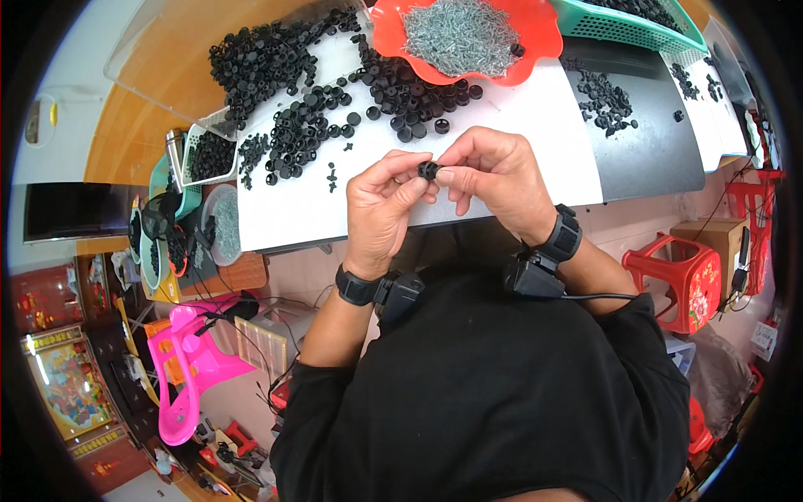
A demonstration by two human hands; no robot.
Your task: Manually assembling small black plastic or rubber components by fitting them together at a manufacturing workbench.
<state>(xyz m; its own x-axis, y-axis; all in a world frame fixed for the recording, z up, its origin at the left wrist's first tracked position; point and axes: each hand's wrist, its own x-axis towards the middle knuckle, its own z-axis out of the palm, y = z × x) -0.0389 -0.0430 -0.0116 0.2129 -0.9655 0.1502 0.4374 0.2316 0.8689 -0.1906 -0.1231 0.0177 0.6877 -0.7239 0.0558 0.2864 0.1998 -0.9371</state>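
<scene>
A small round black plastic part [429, 171] is pinched between my two hands, above the near edge of the white work surface [535, 159]. My left hand [386, 201] grips it from the left with thumb and forefinger. From the right, thumb and fingertips of my right hand [493, 176] close on the same part. Fingers cover much of it, so its details do not show. Beyond my hands lie loose round black caps [410, 105] and a pile of black ring-shaped parts [297, 138]. Small black cross-shaped pieces [332, 177] lie left of my left hand.
A red scalloped bowl [385, 38] of metal screws or pins stands at the back. A green basket [619, 35] is at the back right, beside a black mat [661, 159] with small black parts. Left are a white basket [194, 171] and a steel flask [174, 151].
</scene>
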